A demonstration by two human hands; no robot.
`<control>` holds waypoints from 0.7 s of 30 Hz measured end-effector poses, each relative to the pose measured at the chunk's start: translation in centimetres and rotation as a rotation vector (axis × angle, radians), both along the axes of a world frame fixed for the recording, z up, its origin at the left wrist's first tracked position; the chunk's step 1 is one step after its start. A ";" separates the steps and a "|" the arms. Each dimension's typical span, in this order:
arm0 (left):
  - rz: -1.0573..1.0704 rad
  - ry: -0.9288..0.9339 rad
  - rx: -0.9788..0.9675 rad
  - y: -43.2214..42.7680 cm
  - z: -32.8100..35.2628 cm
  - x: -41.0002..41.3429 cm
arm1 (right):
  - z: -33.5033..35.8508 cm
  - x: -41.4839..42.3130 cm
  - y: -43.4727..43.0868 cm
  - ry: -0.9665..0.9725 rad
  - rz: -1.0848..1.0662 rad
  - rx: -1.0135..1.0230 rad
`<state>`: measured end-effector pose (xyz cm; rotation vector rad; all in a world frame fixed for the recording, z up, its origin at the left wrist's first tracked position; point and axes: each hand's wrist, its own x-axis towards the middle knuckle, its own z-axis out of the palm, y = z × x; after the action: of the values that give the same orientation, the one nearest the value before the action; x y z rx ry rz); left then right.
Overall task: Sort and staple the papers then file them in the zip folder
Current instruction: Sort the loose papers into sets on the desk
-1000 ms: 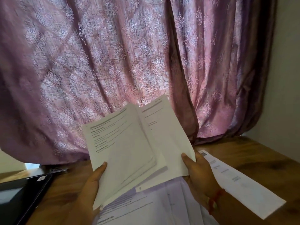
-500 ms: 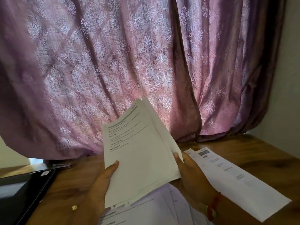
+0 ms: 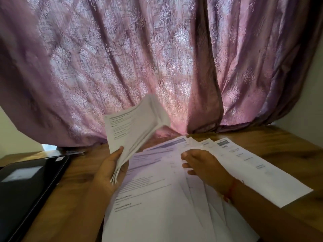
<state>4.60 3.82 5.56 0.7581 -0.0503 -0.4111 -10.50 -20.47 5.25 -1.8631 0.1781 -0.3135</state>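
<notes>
Nearest us, we record printed sheets (image 3: 157,206) fanned across the wooden counter (image 3: 279,142). Our left hand (image 3: 108,172) grips a sheaf of papers (image 3: 132,130) by its lower corner, thumb on the front, the sheaf raised clear of the counter and blurred at its top. Our right hand (image 3: 202,165) hovers above the fanned sheets with fingers loosely bent, holding nothing. A black zip folder (image 3: 26,186) lies flat at the left edge of the counter, well apart from the sheets. Beyond hangs a purple patterned curtain (image 3: 139,58).
</notes>
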 end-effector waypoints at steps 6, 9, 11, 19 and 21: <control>0.006 -0.054 -0.107 0.3 -0.2 -0.7 | -1.9 0.2 2.4 0.110 0.048 -0.732; 0.021 -0.055 -0.086 0.4 -0.3 -0.6 | -2.6 0.4 2.9 0.172 0.072 -0.894; 0.006 -0.058 -0.095 0.5 -0.2 -0.6 | -2.6 0.6 2.8 0.216 0.065 -0.955; 0.006 -0.041 -0.007 0.5 -0.9 -0.2 | -2.6 0.8 2.2 0.170 0.044 -0.883; 0.012 -0.023 0.025 0.4 -1.4 -0.2 | -2.4 1.2 2.1 0.208 -0.023 -0.853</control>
<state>4.39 4.19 4.18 0.7874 -0.0621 -0.3921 -9.25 -18.41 2.88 -2.7433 0.2282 -0.2227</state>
